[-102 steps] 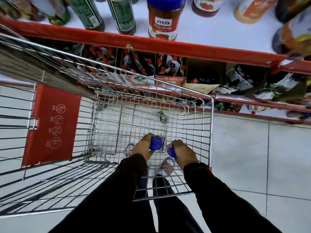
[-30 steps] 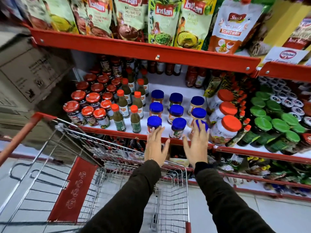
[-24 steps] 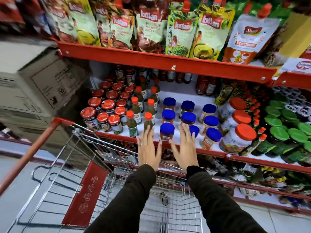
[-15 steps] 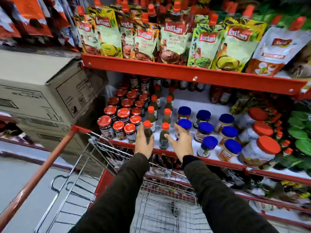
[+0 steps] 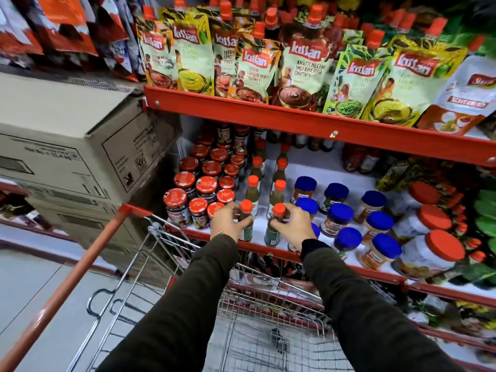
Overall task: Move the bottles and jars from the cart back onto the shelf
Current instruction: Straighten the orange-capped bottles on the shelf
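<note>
Two slim green sauce bottles with orange caps stand at the front edge of the red shelf point(image 5: 268, 249). My left hand point(image 5: 230, 220) wraps the neck of the left sauce bottle point(image 5: 246, 210). My right hand point(image 5: 294, 226) grips the right sauce bottle point(image 5: 277, 212) just below its cap. Both bottles stand upright on the white shelf board. Blue-lidded jars point(image 5: 339, 214) stand in rows right of my right hand. Red-lidded jars point(image 5: 205, 187) crowd the shelf left of my left hand. The wire cart point(image 5: 257, 304) is below my arms, its basket showing only bare mesh.
Stacked cardboard boxes point(image 5: 80, 157) stand left of the shelf bay. Chutney pouches point(image 5: 255, 68) hang over the upper shelf. Big orange-lidded jars point(image 5: 434, 251) and green-lidded ones fill the right side. The cart's red handle bar point(image 5: 67, 285) runs diagonally at lower left.
Both hands left the blue-lidded jars they set on the shelf, slid left along the front edge, and closed around the two orange-capped bottles. The view rose and shifted left.
</note>
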